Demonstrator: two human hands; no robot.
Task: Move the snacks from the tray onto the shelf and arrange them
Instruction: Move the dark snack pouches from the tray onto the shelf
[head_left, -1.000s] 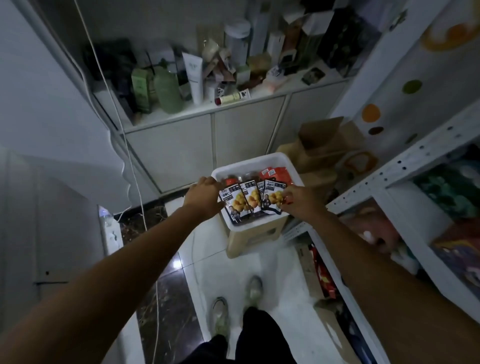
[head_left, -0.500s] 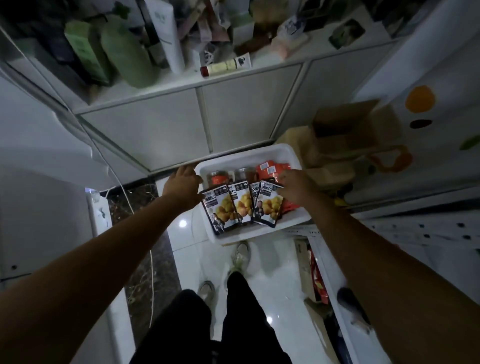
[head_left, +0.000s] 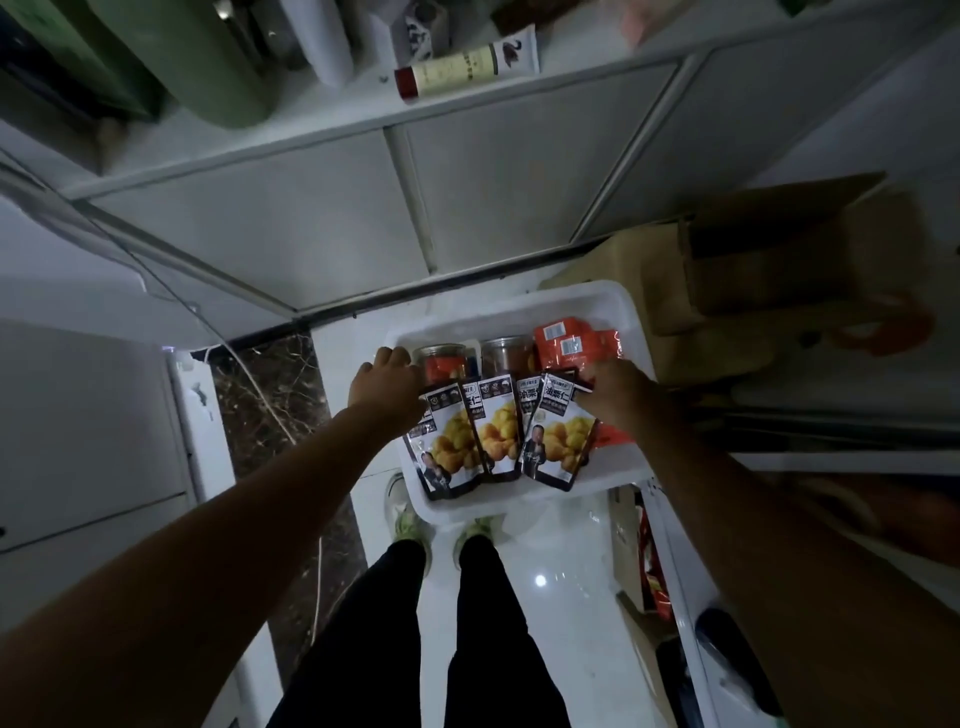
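Fingers of the left hand (head_left: 387, 387) curl over the left rim of the white tray (head_left: 571, 306), pressed close together just beside a clear jar (head_left: 447, 364). The right hand's (head_left: 618, 389) fingers are mostly hidden under its own back; their tips meet the top edge of the rightmost dark pouch (head_left: 558, 436), and I cannot tell whether they pinch it or grip the tray's right side. The tray lies between the two hands, its near rim above a pair of light shoes (head_left: 410, 525) on the pale floor tiles. Inside it, dark snack pouches (head_left: 493, 431) printed with yellow chestnuts overlap in a row along the near side. A second clear jar (head_left: 506, 353) stands behind them next to the first, and orange packets (head_left: 571, 343) fill the far right corner, partly under the right hand. Beyond the tray a white cabinet (head_left: 311, 208) runs across the view, with a tube (head_left: 467, 65) lying on its top and a green bottle (head_left: 208, 62) farther left. A brown cardboard box (head_left: 753, 260) stands to the right of the tray, touching or nearly touching its far corner. The white shelf (head_left: 680, 571) runs down the right side, largely covered by the right forearm, with red packets (head_left: 652, 571) low beside it.
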